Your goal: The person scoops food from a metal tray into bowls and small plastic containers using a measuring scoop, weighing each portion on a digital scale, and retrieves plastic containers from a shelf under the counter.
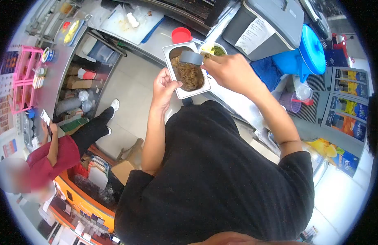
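My left hand grips the near left rim of a steel food pan, thumb over the edge and fingers underneath. Brown, shredded-looking cooked food fills the pan. Above it, my right hand is closed around a utensil with a flat grey blade; its handle is hidden in the fingers and I cannot make out its exact kind. Just beyond the right hand sits a white bowl with green and yellow food in it. A red cup stands beside the pan's far edge.
A white cutting board lies on the counter at upper left. A grey lidded bin and a blue lidded jug stand at upper right. To the left, another person in a maroon shirt holds a phone.
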`<act>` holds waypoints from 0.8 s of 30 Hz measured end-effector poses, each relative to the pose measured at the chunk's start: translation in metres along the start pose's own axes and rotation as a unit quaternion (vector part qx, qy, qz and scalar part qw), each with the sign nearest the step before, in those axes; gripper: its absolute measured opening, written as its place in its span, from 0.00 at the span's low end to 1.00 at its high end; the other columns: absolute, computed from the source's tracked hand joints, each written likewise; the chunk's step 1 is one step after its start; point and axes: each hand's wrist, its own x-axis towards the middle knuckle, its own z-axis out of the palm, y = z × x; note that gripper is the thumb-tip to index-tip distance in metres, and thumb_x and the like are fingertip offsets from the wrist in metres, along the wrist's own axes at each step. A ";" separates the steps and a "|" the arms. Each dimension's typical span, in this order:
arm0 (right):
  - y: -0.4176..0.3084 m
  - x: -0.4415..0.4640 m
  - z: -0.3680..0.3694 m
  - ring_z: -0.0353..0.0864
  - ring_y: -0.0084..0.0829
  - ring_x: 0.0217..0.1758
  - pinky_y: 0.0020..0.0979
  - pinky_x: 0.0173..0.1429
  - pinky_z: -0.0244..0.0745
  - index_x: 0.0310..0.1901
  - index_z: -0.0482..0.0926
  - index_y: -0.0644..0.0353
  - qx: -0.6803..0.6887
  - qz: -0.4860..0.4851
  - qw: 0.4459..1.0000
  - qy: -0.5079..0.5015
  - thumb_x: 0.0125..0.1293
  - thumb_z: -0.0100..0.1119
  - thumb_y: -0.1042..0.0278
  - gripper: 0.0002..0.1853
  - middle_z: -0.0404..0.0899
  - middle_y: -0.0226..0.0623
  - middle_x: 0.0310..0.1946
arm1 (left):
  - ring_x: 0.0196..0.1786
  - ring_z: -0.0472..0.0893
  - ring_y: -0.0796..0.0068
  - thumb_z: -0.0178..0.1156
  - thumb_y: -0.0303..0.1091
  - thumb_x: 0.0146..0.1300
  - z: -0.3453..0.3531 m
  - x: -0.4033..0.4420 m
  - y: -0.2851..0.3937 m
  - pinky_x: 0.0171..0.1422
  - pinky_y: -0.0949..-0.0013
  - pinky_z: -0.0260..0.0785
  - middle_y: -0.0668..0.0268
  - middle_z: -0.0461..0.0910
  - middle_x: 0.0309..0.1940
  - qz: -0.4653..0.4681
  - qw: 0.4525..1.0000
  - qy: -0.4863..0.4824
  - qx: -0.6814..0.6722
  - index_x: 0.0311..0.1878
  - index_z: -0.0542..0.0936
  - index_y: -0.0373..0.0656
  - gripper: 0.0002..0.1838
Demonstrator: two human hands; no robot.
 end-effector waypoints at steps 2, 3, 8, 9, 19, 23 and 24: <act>0.001 0.010 -0.006 0.82 0.44 0.25 0.45 0.29 0.74 0.36 0.80 0.59 -0.022 -0.029 0.999 -0.005 0.67 0.64 0.66 0.07 0.78 0.41 0.21 | 0.42 0.83 0.80 0.60 0.12 0.56 0.002 -0.003 0.005 0.50 0.72 0.76 0.67 0.84 0.40 0.009 1.000 -0.001 0.000 0.44 0.76 0.41 0.15; -0.001 0.017 -0.007 0.83 0.44 0.26 0.45 0.29 0.74 0.36 0.80 0.59 -0.026 -0.043 0.999 -0.006 0.67 0.64 0.66 0.07 0.78 0.41 0.21 | 0.42 0.83 0.80 0.60 0.12 0.56 0.004 -0.004 0.007 0.50 0.72 0.76 0.67 0.85 0.40 0.014 1.000 0.004 0.001 0.44 0.76 0.41 0.15; -0.014 0.029 -0.001 0.84 0.45 0.26 0.44 0.32 0.77 0.35 0.81 0.60 -0.047 -0.026 0.998 -0.042 0.66 0.63 0.67 0.06 0.78 0.43 0.20 | 0.42 0.83 0.80 0.60 0.12 0.56 -0.001 -0.012 0.009 0.50 0.73 0.76 0.67 0.85 0.41 0.032 0.999 0.012 -0.001 0.43 0.75 0.41 0.15; -0.016 0.030 0.003 0.84 0.46 0.26 0.45 0.33 0.77 0.35 0.82 0.61 -0.041 -0.020 0.997 -0.058 0.66 0.63 0.67 0.07 0.79 0.45 0.20 | 0.42 0.83 0.80 0.60 0.12 0.56 -0.002 -0.014 0.012 0.50 0.73 0.76 0.67 0.85 0.41 0.030 0.999 0.012 0.002 0.43 0.75 0.41 0.15; -0.027 0.051 0.095 0.84 0.62 0.33 0.54 0.44 0.80 0.31 0.85 0.68 0.205 0.183 0.959 -0.075 0.65 0.61 0.67 0.12 0.82 0.62 0.26 | 0.41 0.82 0.82 0.59 0.12 0.57 -0.011 -0.023 0.007 0.48 0.74 0.74 0.67 0.84 0.40 0.050 0.996 0.014 0.070 0.46 0.76 0.40 0.16; -0.027 0.039 0.130 0.85 0.61 0.34 0.54 0.45 0.81 0.30 0.84 0.68 0.199 0.180 0.961 -0.064 0.64 0.59 0.69 0.11 0.82 0.61 0.27 | 0.41 0.82 0.82 0.57 0.11 0.57 -0.018 -0.021 0.004 0.46 0.75 0.74 0.67 0.84 0.40 0.049 0.994 0.017 0.096 0.44 0.74 0.41 0.15; -0.032 0.037 0.131 0.85 0.60 0.34 0.54 0.45 0.81 0.29 0.84 0.68 0.208 0.181 0.959 -0.061 0.64 0.59 0.69 0.11 0.83 0.60 0.27 | 0.41 0.82 0.81 0.57 0.11 0.57 -0.020 -0.022 0.003 0.46 0.75 0.74 0.67 0.84 0.40 0.049 0.993 0.017 0.103 0.43 0.74 0.41 0.15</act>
